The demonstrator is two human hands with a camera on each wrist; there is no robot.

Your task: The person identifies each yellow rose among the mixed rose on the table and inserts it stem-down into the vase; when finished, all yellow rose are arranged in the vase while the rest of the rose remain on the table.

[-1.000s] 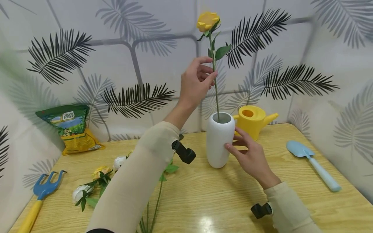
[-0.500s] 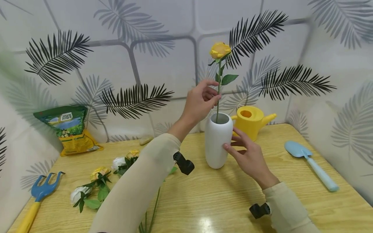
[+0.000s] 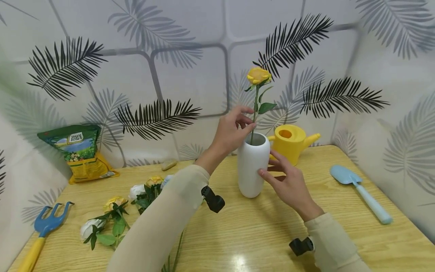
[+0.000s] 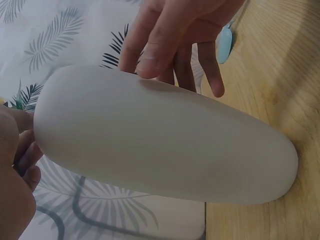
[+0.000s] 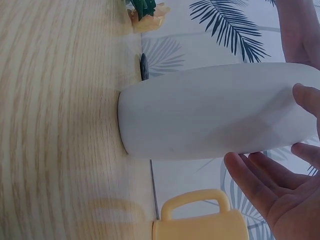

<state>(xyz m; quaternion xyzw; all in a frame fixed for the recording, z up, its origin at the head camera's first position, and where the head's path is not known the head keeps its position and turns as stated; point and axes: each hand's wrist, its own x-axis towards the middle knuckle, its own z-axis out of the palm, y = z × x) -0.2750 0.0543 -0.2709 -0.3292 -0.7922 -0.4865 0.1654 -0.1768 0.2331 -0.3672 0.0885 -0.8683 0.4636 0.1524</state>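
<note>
One white vase (image 3: 252, 166), upright on the table (image 3: 258, 234), long axis vertical, mouth up. One yellow rose (image 3: 258, 75) in it, stem near vertical, bloom at top, lower end down inside the mouth. Left hand (image 3: 231, 132) at the vase rim, fingers (image 3: 246, 130) pinched on the stem just above the mouth. Right hand (image 3: 289, 181) beside the vase, fingers (image 3: 268, 175) spread and fairly straight, thumb tip touching the vase wall; in the right wrist view, palm open and just off the white wall.

Elsewhere on the table: one yellow watering can (image 3: 292, 141) just behind the vase, one pale blue trowel (image 3: 360, 190) well to the right, one blue and yellow hand rake (image 3: 42, 230) at far left, one green and yellow bag (image 3: 79, 151) against the wall, one small pebble (image 3: 168, 164), and a loose heap of white and yellow flowers (image 3: 119, 211), at least four blooms.
</note>
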